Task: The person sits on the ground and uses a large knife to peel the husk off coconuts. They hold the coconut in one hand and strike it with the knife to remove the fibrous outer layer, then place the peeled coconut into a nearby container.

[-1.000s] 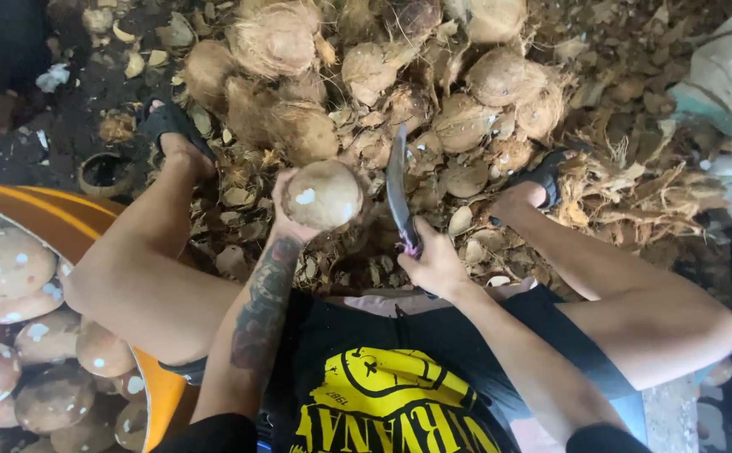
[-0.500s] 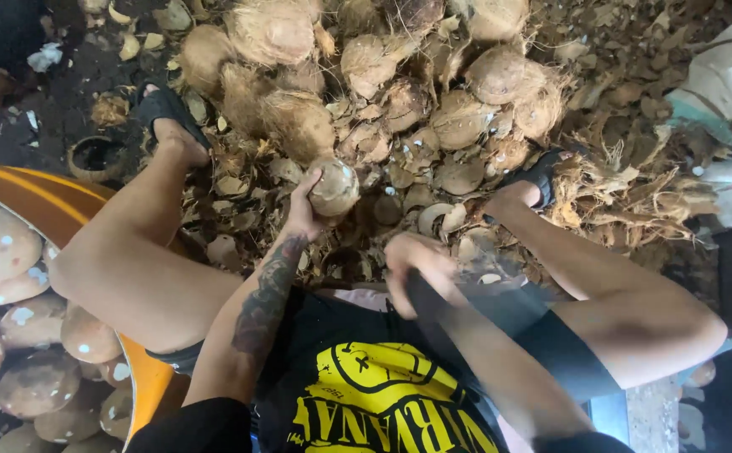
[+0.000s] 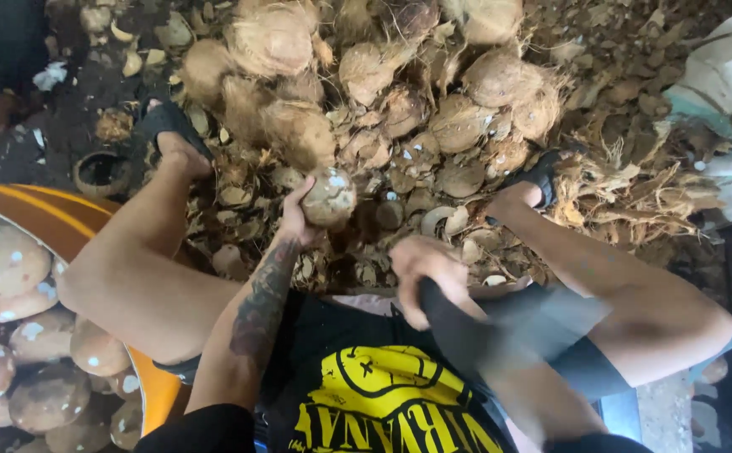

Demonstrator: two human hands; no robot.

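Coconut sits gripped in left hand.

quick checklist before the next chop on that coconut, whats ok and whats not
1. Left hand grips the husked coconut from its side: ok.
2. Coconut held out in front, over the husk pile: ok.
3. Right hand holds the dark blade: ok, though motion blur hides the exact grip.
4. Blade edge direction and sharpness: cannot tell, too blurred.
5. Left fingers wrap close to the coconut's top, near where a cut could land: not ok, I would shift them lower.
6. Both feet in sandals, apart from the coconut: ok.
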